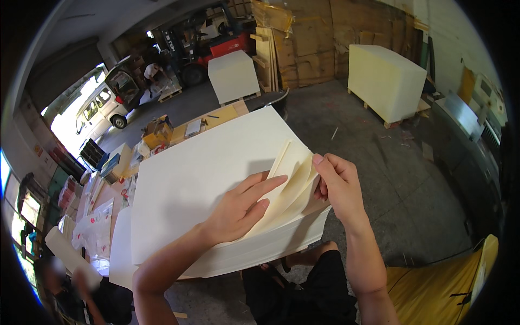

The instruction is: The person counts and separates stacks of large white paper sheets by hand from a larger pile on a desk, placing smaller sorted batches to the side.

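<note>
A large stack of white paper sheets (pixel 211 157) lies in front of me on a table. At its right corner several cream-coloured sheets (pixel 295 187) are bent up and fanned apart, with curved gaps between them. My left hand (pixel 241 208) rests on the stack beside the lifted sheets, its fingers stretched and apart, pressing on the paper. My right hand (pixel 339 181) is closed at the right edge, thumb on top, pinching the corner of the fanned sheets. Some of its fingers are hidden beneath the paper.
Beyond the stack the table (pixel 233 111) bears a cardboard box (pixel 157 132) and plastic bags (pixel 95 233). At lower left a person (pixel 70 292) holds a pale sheet. Two wrapped pallet stacks, one a white block (pixel 384 84), stand on the floor. A red forklift (pixel 225 49) and a van (pixel 100 111) are farther back.
</note>
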A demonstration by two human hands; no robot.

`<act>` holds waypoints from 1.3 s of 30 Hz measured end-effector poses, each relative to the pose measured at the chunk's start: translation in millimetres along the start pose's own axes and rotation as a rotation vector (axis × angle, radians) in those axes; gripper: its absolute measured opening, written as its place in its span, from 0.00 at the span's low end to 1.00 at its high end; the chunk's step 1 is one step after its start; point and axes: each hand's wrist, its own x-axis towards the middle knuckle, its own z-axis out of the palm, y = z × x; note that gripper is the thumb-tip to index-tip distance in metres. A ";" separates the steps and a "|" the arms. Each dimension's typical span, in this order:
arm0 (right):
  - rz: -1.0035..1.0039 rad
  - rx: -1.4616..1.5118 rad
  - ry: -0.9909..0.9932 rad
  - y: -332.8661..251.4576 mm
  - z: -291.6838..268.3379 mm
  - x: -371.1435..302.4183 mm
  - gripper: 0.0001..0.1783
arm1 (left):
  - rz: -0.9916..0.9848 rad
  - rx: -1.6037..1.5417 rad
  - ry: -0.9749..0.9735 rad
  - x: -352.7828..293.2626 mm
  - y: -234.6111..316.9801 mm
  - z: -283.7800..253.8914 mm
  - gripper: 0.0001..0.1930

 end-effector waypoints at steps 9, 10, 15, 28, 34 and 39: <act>-0.200 -0.357 0.022 7.9 -6.7 -10.2 0.26 | -0.044 -0.151 0.084 -5.0 1.3 8.2 0.42; -0.154 -0.297 0.014 9.1 -7.4 -9.2 0.26 | -0.063 -0.207 0.121 -4.9 -2.7 10.5 0.41; 0.088 0.168 0.009 1.4 -6.1 -1.9 0.23 | 0.016 -0.082 0.082 -3.3 -14.0 0.7 0.38; 0.091 0.207 0.013 0.9 -6.0 -2.0 0.24 | -0.030 -0.172 -0.013 -0.7 -7.7 -3.3 0.34; -0.213 -0.322 0.090 9.7 -0.9 -3.4 0.25 | -0.016 -0.187 0.130 0.1 -4.4 3.4 0.26; 0.091 0.203 -0.024 0.4 -4.9 2.9 0.24 | -0.002 -0.075 -0.035 -3.1 -4.0 -2.5 0.23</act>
